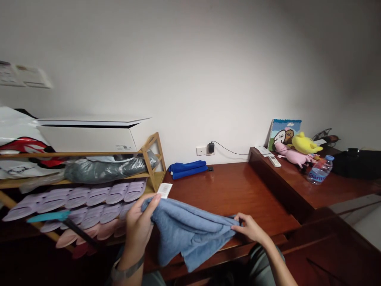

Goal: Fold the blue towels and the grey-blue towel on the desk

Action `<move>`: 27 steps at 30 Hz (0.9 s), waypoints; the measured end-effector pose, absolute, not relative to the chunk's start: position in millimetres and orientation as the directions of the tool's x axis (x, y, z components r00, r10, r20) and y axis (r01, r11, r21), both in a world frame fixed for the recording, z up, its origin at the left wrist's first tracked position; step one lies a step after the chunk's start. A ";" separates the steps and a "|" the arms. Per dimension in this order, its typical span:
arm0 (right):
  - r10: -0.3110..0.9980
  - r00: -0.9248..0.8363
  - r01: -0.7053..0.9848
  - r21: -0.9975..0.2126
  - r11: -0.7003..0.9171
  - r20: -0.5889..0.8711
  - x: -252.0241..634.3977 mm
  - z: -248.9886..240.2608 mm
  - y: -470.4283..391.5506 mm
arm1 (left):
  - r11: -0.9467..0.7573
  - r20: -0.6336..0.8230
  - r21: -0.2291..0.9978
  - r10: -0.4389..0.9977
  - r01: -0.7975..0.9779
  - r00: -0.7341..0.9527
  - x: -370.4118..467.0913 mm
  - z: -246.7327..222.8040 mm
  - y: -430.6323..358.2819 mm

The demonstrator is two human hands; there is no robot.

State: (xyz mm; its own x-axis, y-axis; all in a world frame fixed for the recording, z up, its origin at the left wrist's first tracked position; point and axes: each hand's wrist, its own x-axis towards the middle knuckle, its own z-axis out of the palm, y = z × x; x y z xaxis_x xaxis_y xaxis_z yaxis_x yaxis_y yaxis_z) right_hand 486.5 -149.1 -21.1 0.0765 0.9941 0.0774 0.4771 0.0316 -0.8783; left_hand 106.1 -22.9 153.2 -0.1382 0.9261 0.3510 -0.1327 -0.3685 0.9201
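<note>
A blue-grey cloth (190, 230) hangs between my two hands over the front edge of the reddish-brown table (220, 186). My left hand (144, 216) pinches its upper left corner, where a white label (164, 190) sticks up. At the cloth's right end, my right hand (245, 227) grips the edge between thumb and fingers. The cloth sags in folds, with its lower corners dangling below the tabletop. A folded bright blue cloth (189, 169) lies at the back left of the table, touching neither hand.
On the left a wooden rack (153, 159) holds lilac slippers (99, 194) and a white box (89, 137). The raised surface at right bears plush toys (306, 143), a picture, a remote (274, 161) and a plastic bottle (320, 171). A charger (211, 147) is plugged into the wall.
</note>
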 end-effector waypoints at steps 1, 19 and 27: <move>0.996 0.070 0.495 -0.869 0.019 0.061 489.4 -21.0 -151.1 | -0.331 0.299 0.920 0.938 -0.208 -0.174 105.4 155.5 -21.6; 0.953 0.234 0.617 -0.787 0.008 0.193 540.8 38.0 -164.5 | -0.569 0.479 0.813 0.773 -0.122 -0.416 76.6 201.7 56.1; 0.945 0.286 0.610 -0.791 -0.054 0.156 604.5 82.4 -208.3 | -0.453 0.436 0.891 0.871 -0.026 -0.228 38.9 183.3 56.8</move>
State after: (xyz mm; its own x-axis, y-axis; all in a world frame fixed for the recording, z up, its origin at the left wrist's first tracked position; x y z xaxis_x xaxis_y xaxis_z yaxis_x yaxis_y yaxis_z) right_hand 604.5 -208.3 82.4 0.2862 0.9454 0.1563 0.6100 -0.0540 -0.7905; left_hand 38.9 56.8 183.3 -0.2284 0.8707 0.4355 -0.0262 -0.4527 0.8913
